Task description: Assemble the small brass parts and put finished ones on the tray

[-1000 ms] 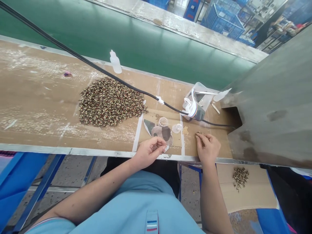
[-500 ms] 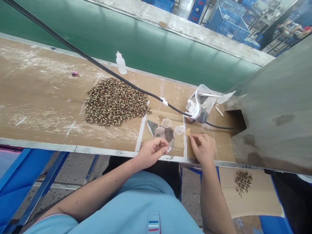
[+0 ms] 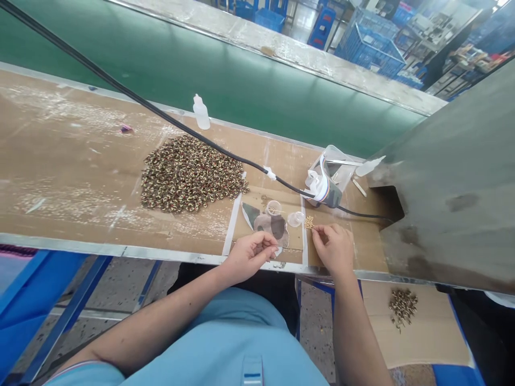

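Thumb and fingers of my left hand (image 3: 251, 255) are pinched together near the bench's front edge; whatever sits in the pinch is too small to name. My right hand (image 3: 333, 246) has its fingertips closed at the edge of a small heap of tiny gold pieces (image 3: 308, 222), and I cannot make out anything between them. Between the hands lies a stained clear sheet (image 3: 261, 222). On and beside it stand a small round clear dish (image 3: 274, 207) with thin pieces in it and another clear round cup (image 3: 295, 219).
A big pile of small dark-and-gold parts (image 3: 193, 174) covers the bench at left. Behind it stands a white squeeze bottle (image 3: 201, 112). A black cable (image 3: 173, 120) crosses overhead to a strapped dark device (image 3: 330, 194) by a clear bin (image 3: 341, 170). A metal panel (image 3: 454, 177) rises at right.
The camera view has shifted slightly. My left hand keeps its pinch in about the same place; my right fingertips stay by the gold pieces.
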Tool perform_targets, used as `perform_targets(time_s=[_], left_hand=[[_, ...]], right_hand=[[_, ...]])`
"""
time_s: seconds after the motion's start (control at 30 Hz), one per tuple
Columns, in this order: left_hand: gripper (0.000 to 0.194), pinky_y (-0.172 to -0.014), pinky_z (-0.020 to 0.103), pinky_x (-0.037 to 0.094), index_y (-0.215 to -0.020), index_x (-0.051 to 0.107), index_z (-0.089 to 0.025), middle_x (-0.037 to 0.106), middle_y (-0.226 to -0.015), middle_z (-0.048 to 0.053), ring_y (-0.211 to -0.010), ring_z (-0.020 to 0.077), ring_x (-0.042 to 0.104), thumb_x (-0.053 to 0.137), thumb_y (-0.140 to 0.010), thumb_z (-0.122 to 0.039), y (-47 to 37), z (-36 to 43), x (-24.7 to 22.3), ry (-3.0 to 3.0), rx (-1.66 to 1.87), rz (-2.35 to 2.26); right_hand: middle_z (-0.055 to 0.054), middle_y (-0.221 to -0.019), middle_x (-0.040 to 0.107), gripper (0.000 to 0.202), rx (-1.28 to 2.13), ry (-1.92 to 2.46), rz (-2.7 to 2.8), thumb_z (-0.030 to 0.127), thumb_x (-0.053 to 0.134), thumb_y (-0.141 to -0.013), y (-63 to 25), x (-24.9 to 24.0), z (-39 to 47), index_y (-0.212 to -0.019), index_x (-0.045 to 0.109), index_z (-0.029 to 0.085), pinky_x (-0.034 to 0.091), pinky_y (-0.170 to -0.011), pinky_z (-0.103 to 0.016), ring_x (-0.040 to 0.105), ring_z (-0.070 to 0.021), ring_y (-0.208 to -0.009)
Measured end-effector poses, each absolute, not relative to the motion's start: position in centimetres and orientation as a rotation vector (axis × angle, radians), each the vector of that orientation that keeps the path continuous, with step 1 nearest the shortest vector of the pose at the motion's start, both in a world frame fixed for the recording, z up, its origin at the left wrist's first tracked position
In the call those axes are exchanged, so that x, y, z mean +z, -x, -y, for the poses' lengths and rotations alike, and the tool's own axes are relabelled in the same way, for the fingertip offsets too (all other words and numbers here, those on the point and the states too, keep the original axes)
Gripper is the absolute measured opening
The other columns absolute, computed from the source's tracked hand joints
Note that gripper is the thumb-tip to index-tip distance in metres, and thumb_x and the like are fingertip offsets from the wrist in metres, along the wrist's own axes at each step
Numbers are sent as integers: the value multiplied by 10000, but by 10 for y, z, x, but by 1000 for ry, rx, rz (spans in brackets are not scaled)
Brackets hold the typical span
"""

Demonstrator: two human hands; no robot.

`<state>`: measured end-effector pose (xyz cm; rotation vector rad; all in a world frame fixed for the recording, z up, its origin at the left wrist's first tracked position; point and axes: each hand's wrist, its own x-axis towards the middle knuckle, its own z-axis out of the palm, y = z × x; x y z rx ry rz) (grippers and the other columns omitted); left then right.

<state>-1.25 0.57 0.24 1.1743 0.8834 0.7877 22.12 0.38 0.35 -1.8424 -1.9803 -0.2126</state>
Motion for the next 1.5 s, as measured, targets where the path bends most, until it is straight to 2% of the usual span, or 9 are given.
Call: perform_targets(time_s=[0.37, 0.8, 1.07, 1.3, 1.5], left_hand=[[309, -613, 230, 489, -858, 646, -111, 649, -650, 26, -596, 96, 586, 688, -727, -387, 12, -13, -1, -898, 771, -806], [380, -567, 206, 444, -789, 608, -110, 618, -608, 1, -548, 68, 546, 730, -668, -449, 14, -15, 0, -774, 800, -760], [363, -583, 215, 461, -811, 610, -117, 615, -619, 4, -574, 82, 572, 718, -686, -441, 12, -12, -1, -816, 829, -789], [309, -609, 228, 475, -823, 622, -119, 620, -639, 9, -607, 96, 585, 690, -724, -404, 12, -11, 0, -866, 825, -793], [326, -599, 218, 471, -829, 637, -108, 613, -623, 7, -589, 84, 567, 696, -717, -408, 14, -12, 2, -852, 822, -778]], right_hand=[[14, -703, 620, 77, 13, 1393, 2018, 267, 583, -848, -150, 18, 15, -795, 628, 233, 382, -731, -300, 557, -131, -691], [0, -733, 612, 123, -151, 1314, 2065, 187, 564, -860, -139, 13, 17, -934, 650, 236, 387, -705, -294, 538, -118, -670], [-16, -778, 635, 95, 146, 1458, 1869, 259, 542, -868, -138, 9, 19, -836, 622, 220, 454, -666, -280, 569, -139, -718], [-17, -817, 638, 82, 50, 1387, 1982, 204, 525, -874, -139, 8, 18, -894, 602, 224, 446, -715, -286, 573, -147, -791], [-16, -809, 636, 89, -68, 1332, 2047, 171, 544, -861, -140, 7, 19, -916, 591, 222, 416, -721, -292, 567, -147, -765]])
